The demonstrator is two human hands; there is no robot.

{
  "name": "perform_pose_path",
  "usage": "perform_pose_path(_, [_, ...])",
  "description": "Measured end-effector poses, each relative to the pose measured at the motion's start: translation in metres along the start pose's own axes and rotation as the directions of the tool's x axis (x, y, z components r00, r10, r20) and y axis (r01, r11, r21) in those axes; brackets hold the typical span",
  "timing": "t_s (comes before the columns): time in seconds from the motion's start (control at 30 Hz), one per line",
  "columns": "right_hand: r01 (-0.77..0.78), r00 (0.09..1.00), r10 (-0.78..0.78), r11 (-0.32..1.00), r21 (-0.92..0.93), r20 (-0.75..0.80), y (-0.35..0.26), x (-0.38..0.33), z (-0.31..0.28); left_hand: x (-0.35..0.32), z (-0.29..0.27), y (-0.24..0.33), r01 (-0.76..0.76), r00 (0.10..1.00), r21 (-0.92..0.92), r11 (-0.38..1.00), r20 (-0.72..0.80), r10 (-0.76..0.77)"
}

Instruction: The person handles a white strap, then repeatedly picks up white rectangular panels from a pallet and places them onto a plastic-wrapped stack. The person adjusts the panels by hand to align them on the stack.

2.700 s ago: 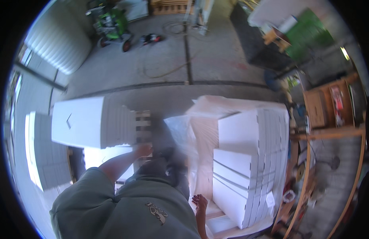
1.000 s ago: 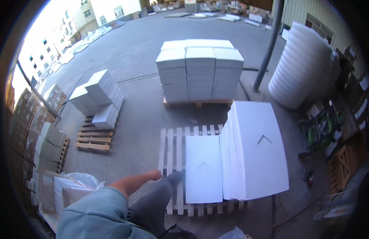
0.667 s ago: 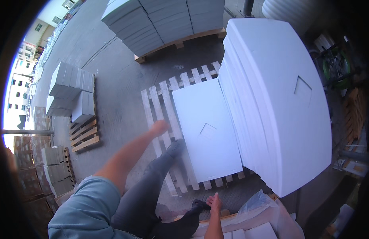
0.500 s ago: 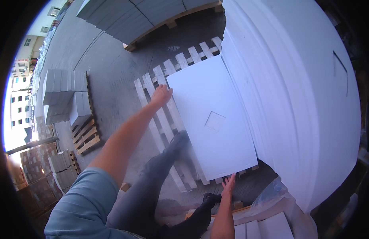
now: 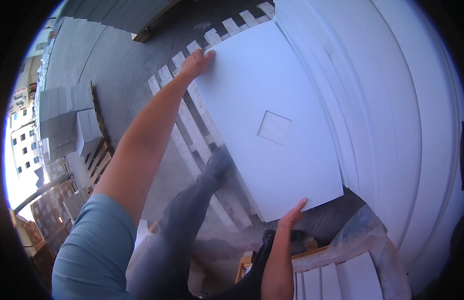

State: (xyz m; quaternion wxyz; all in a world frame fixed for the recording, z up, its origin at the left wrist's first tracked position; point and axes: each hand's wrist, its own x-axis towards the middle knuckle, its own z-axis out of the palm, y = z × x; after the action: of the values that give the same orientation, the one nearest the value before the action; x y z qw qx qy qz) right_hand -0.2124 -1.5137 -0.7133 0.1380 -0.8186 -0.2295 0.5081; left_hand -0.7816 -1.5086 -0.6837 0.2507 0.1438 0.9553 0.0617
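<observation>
A large flat white panel (image 5: 242, 105) with a square recess or cut-out in its middle lies across my front, above a slatted pallet. At its far left corner my left hand (image 5: 197, 62) grips the edge, thumb on top and fingers partly hidden. My right hand (image 5: 293, 215) holds the near short edge, its thumb over the top and its other fingers out of sight beneath. Beside the panel's right long edge rises a tall stack of white sheets (image 5: 377, 110).
The wooden pallet (image 5: 207, 120) shows slats left of the panel, with my foot (image 5: 219, 162) on or beside them. Near right stand white boards (image 5: 359, 280) under clear plastic film (image 5: 359, 232). Stacked grey-white boxes (image 5: 67, 112) stand at left, another loaded pallet (image 5: 117, 12) at far left.
Both hands have closed on the panel's edges; my right hand was open beside it. The panel now looks larger and nearer, and the view has shifted closer.
</observation>
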Motion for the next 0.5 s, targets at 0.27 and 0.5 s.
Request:
perform_pose_path(0.27, [0.052, 0.986, -0.082, 0.979, 0.198, 0.144, 0.003, 0.018, -0.026, -0.045, 0.017, -0.061, -0.053, 0.987, -0.028, 0.998, -0.156, 0.048])
perform_pose_path(0.5, [0.065, 0.951, -0.089, 0.994, 0.091, 0.295, 0.002, 0.043, -0.070, -0.093, 0.009, -0.131, 0.126, 0.950, 0.184, 0.975, 0.261, -0.172])
